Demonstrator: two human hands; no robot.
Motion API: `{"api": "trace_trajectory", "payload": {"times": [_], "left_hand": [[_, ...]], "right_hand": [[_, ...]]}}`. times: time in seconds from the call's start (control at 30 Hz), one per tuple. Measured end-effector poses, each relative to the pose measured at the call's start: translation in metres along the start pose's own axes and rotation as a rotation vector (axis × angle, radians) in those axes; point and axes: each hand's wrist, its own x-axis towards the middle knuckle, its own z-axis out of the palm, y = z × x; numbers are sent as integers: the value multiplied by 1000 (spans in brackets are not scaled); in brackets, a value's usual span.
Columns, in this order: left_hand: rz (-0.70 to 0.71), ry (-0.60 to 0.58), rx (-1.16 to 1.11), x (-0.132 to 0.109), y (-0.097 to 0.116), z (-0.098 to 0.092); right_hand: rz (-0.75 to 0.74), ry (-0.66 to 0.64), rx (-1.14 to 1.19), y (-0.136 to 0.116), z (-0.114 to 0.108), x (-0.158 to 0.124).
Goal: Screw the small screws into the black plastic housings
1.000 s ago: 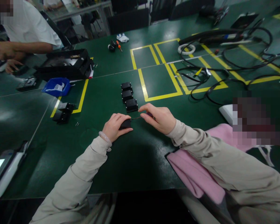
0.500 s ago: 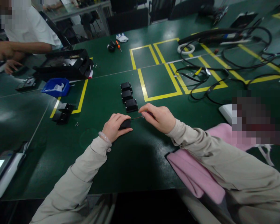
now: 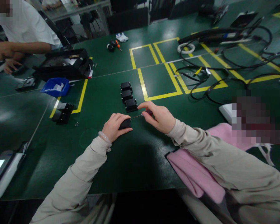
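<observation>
Left hand [image 3: 112,127] is gripping a small black box [image 3: 125,124] on the green surface [image 3: 135,165], fingers around it; right hand [image 3: 162,117] is pinching a screwdriver [image 3: 142,114], shaft reaching the box's right side. Over left, a blue bin [image 3: 65,88] is holding white material [image 3: 58,87]; the black case [image 3: 80,70] behind is holding unclear items [image 3: 69,62].

A smooth, softly glossy dark green tabletop [image 3: 130,169]; a small black rectangular block [image 3: 125,124], plastic-looking and matt; a slim screwdriver [image 3: 137,117] with a thin metal shaft; folded pink cloth [image 3: 198,177], soft and matt.
</observation>
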Motion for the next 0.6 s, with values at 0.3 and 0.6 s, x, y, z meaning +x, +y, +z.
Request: {"api": "trace_trajectory", "payload": {"times": [0.3, 0.6], "left_hand": [[-21, -10, -3, 0, 0, 0], [-29, -14, 5, 1, 1, -1]], "right_hand": [[32, -17, -45, 0, 0, -1], [40, -24, -45, 0, -1, -1]]}}
